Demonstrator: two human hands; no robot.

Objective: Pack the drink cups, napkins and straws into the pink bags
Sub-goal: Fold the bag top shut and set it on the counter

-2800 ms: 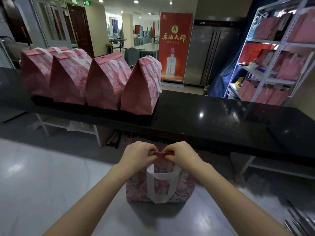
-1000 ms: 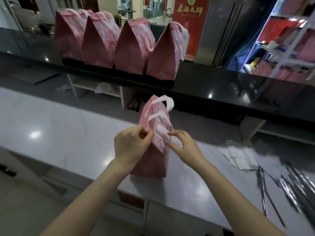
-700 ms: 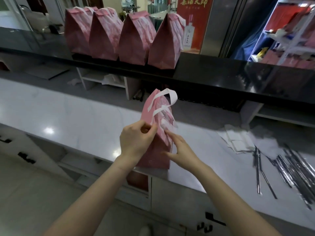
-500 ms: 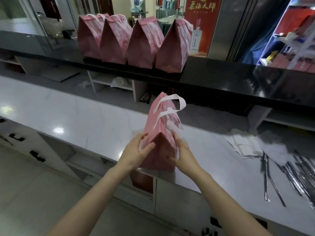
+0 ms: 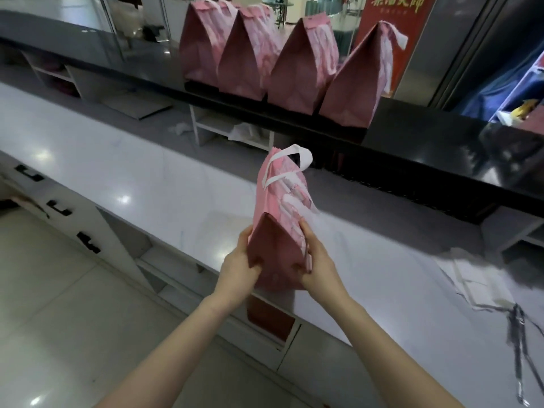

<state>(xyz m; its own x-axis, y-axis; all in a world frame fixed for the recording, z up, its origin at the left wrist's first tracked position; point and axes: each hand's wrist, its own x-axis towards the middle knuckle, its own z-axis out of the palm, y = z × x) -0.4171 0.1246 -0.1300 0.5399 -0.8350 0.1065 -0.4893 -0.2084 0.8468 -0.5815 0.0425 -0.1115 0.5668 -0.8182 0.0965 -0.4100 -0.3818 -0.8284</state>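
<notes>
The left hand (image 5: 240, 266) and right hand (image 5: 316, 266) clasp the closed pink bag (image 5: 279, 231) by its lower sides at the near edge of the surface (image 5: 147, 178); it is best lifted level and upright, squeezing gently.

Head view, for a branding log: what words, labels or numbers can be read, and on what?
"茶油大师", probably: yellow characters on the red banner, tops cropped.
Smaller line beneath them: too blurred to read.
The pink bag and the row of bags behind: printed pattern only, nothing legible.
</notes>
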